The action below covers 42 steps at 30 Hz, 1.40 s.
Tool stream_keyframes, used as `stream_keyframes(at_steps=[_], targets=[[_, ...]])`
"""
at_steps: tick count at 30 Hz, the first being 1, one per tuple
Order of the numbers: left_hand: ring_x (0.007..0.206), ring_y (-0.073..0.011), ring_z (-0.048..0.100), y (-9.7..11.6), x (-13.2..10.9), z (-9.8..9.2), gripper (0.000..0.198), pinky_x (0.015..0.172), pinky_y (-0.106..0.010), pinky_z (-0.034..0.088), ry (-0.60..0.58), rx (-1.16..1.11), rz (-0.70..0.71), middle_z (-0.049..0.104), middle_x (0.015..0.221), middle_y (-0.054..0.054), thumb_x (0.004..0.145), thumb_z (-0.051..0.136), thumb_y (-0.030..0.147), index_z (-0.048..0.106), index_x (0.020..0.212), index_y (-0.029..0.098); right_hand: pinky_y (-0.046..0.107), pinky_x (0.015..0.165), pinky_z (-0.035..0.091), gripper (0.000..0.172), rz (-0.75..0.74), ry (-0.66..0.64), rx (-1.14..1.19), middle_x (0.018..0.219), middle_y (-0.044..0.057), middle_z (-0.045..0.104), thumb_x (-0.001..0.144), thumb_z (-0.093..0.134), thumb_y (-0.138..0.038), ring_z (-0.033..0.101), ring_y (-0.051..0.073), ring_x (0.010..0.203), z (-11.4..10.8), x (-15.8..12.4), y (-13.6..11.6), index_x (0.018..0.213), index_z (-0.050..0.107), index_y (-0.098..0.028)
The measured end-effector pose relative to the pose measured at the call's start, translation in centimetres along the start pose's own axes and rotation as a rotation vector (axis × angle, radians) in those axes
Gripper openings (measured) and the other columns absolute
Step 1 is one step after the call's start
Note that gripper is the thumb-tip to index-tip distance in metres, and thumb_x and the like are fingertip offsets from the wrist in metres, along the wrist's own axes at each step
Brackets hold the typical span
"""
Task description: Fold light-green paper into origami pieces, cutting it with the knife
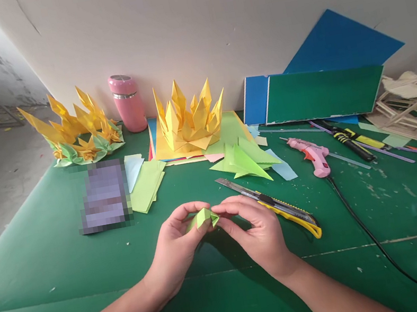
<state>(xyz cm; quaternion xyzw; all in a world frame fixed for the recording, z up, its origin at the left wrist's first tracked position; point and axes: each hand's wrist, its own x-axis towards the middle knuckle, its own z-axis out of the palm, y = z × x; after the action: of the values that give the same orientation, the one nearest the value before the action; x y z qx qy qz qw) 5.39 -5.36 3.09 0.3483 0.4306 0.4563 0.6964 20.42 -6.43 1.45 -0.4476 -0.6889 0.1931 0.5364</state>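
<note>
Between my two hands is a small folded piece of light green paper, held just above the green table. My left hand pinches it from the left with thumb and fingers. At its right end, the thumb and fingertips of my right hand close on the folded edge. A yellow utility knife with its blade out lies beside my right hand. Beyond the hands rest folded green paper points and a stack of green paper sheets.
A yellow folded-paper crown stands on coloured sheets; another crown is at left by a pink flask. The pink glue gun trails a black cord down the right side. Blue and green boards lean on the wall.
</note>
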Motion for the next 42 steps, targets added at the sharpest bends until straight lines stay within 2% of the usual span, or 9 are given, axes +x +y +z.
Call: stream_keyframes(at_steps=[6, 12, 17, 21, 26, 30, 35, 39, 42], targets=[[0.078, -0.0115, 0.062, 0.08, -0.05, 0.21, 0.03, 0.077, -0.022, 0.054, -0.018, 0.004, 0.054, 0.066, 0.082, 0.001, 0.063, 0.083, 0.036, 0.067, 0.08, 0.017, 0.026, 0.067, 0.057, 0.011, 0.117, 0.01, 0.128, 0.083, 0.003, 0.071, 0.082, 0.065, -0.017, 0.067, 0.015, 0.075, 0.02, 0.09, -0.16, 0.086, 0.073, -0.024], [0.08, -0.0138, 0.06, -0.02, -0.21, 0.08, 0.025, 0.078, -0.025, 0.053, -0.042, 0.093, 0.123, 0.064, 0.083, 0.0, 0.067, 0.079, 0.036, 0.067, 0.08, 0.018, 0.026, 0.064, 0.058, 0.002, 0.312, 0.001, 0.446, 0.077, 0.001, 0.067, 0.077, 0.072, -0.026, 0.065, 0.016, 0.074, 0.03, 0.43, 0.05, 0.075, 0.073, -0.025], [0.081, -0.0156, 0.058, -0.12, -0.21, 0.01, 0.019, 0.076, -0.026, 0.052, -0.072, 0.144, 0.21, 0.062, 0.083, -0.001, 0.068, 0.077, 0.032, 0.066, 0.079, 0.019, 0.027, 0.064, 0.059, 0.011, 0.438, -0.046, 0.61, 0.078, 0.0, 0.061, 0.076, 0.071, -0.034, 0.062, 0.014, 0.071, 0.0, 0.55, -0.18, 0.074, 0.068, -0.024], [0.082, -0.0154, 0.059, -0.15, -0.21, 0.02, 0.018, 0.076, -0.026, 0.052, -0.075, 0.139, 0.199, 0.063, 0.084, -0.001, 0.069, 0.076, 0.03, 0.066, 0.08, 0.02, 0.026, 0.064, 0.058, 0.009, 0.443, -0.077, 0.672, 0.079, -0.001, 0.059, 0.079, 0.068, -0.032, 0.06, 0.013, 0.07, 0.02, 0.53, -0.27, 0.076, 0.067, -0.024], [0.08, -0.0148, 0.061, -0.24, -0.17, -0.04, 0.02, 0.076, -0.027, 0.053, -0.078, 0.131, 0.169, 0.063, 0.086, -0.001, 0.07, 0.075, 0.03, 0.065, 0.084, 0.019, 0.025, 0.067, 0.056, 0.003, 0.377, -0.088, 0.584, 0.082, 0.0, 0.061, 0.081, 0.065, -0.025, 0.06, 0.013, 0.074, -0.08, 0.45, -0.23, 0.081, 0.068, -0.023], [0.079, -0.015, 0.06, -0.14, -0.2, -0.04, 0.018, 0.074, -0.025, 0.052, -0.061, 0.194, 0.202, 0.064, 0.084, -0.001, 0.069, 0.075, 0.028, 0.066, 0.082, 0.019, 0.025, 0.065, 0.056, 0.003, 0.401, -0.101, 0.576, 0.08, 0.0, 0.06, 0.081, 0.065, -0.025, 0.06, 0.013, 0.072, -0.11, 0.4, -0.2, 0.08, 0.065, -0.022], [0.079, -0.0163, 0.059, 0.05, -0.37, 0.07, 0.016, 0.073, -0.026, 0.052, -0.068, 0.264, 0.244, 0.064, 0.084, -0.003, 0.07, 0.073, 0.029, 0.066, 0.079, 0.019, 0.024, 0.061, 0.053, 0.015, 0.433, -0.096, 0.636, 0.076, -0.001, 0.055, 0.079, 0.065, -0.031, 0.054, 0.011, 0.065, 0.06, 0.45, -0.2, 0.072, 0.057, -0.022], [0.076, -0.0152, 0.058, 0.1, -0.42, 0.21, 0.018, 0.069, -0.024, 0.052, -0.093, 0.25, 0.218, 0.062, 0.083, -0.003, 0.07, 0.074, 0.03, 0.065, 0.08, 0.018, 0.023, 0.058, 0.052, 0.026, 0.47, -0.087, 0.679, 0.075, -0.002, 0.052, 0.078, 0.066, -0.037, 0.052, 0.01, 0.061, 0.23, 0.55, -0.26, 0.067, 0.048, -0.022], [0.077, -0.0157, 0.059, 0.07, -0.32, 0.23, 0.023, 0.07, -0.025, 0.053, -0.089, 0.226, 0.193, 0.063, 0.085, -0.003, 0.067, 0.077, 0.031, 0.065, 0.082, 0.018, 0.025, 0.059, 0.053, 0.026, 0.489, -0.091, 0.657, 0.076, -0.002, 0.053, 0.079, 0.065, -0.04, 0.054, 0.011, 0.062, 0.3, 0.56, -0.22, 0.069, 0.05, -0.022]])
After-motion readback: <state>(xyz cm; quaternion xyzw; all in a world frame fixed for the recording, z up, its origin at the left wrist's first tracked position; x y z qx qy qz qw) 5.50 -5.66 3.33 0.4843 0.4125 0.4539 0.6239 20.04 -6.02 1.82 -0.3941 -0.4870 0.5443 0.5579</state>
